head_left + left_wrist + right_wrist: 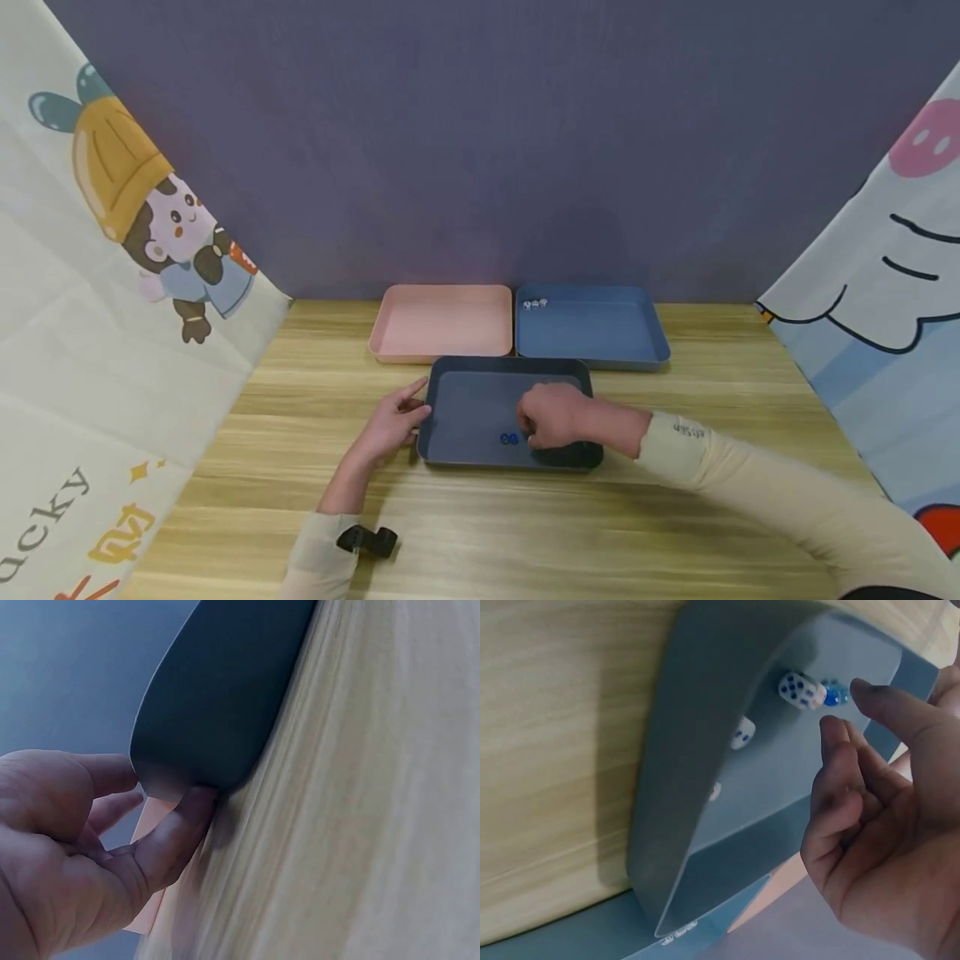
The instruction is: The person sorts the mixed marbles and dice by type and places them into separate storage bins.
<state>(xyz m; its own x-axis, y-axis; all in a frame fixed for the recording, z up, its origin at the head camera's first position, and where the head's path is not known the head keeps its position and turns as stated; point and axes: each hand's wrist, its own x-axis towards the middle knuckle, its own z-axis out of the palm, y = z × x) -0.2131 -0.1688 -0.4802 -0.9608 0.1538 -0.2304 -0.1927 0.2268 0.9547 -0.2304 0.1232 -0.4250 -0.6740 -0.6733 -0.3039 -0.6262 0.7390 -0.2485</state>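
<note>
A dark grey tray (472,417) lies on the table. My left hand (392,423) holds its left end, one fingertip at the rim and another low on the wall in the left wrist view. Over the tray's right half hovers my right hand (553,415), thumb and index finger apart with nothing between the tips, the other fingers bent. Just beyond those fingertips, blue see-through dice (834,693) lie beside a white die (799,690) with blue pips. Another white die (742,733) sits nearer the tray wall. From the head view, my right hand hides the white dice.
Behind the dark tray stand a pink tray (442,325) at left and a blue tray (600,329) at right, side by side. Three small white dice (535,304) sit in the blue tray's far left corner. A dark purple-grey panel (487,150) rises behind the table (480,533).
</note>
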